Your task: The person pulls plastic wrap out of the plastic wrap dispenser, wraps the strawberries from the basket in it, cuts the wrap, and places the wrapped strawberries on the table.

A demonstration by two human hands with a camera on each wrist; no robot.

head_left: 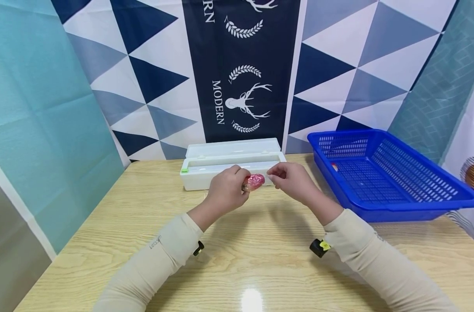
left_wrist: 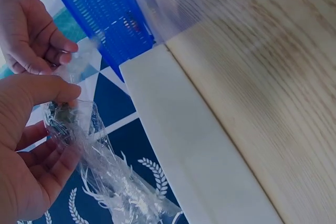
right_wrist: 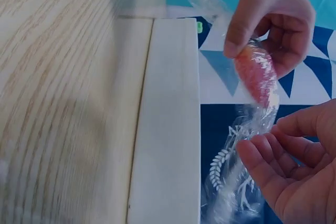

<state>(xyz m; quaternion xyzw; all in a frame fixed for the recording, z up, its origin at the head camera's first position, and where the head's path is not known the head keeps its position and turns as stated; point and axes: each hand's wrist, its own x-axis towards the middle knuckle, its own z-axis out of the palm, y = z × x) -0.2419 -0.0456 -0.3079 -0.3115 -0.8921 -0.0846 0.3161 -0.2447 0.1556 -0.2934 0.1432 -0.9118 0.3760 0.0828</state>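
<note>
Cream sleeves (head_left: 143, 264) reach in from the near edge, one on the left and one on the right, leading to two bare hands near the middle of the scene. The left hand (head_left: 227, 187) has its fingers curled around the left end of a small red item (head_left: 254, 182), grasping it firmly enough to hold it up. Hints of orange show in the red, and crinkled clear film (right_wrist: 266, 109) wraps the item and catches the light. The right hand (head_left: 293, 180), near the left but apart from it, pinches the film between thumb and first finger, its other fingers loosely bent. Seen from the right wrist, the film trails beyond both ends of the item. A small black device (head_left: 319, 248) shows beside the right cuff, marked with yellow, and another black device (head_left: 199, 248) beside the left.

Just beyond the hands, a long white box (head_left: 197, 180) sits on the bench (head_left: 116, 242), its lid (head_left: 233, 148) raised at the far side and a green tab (head_left: 184, 170) at its left end. The bench has a pale wood grain. To the right stands a blue basket (head_left: 416, 206) with slotted walls, a small red-and-white thing (head_left: 335, 167) inside near its left wall. At the far side hangs a cloth (head_left: 240, 56) with blue and white triangles, deer heads and the word MODERN.
</note>
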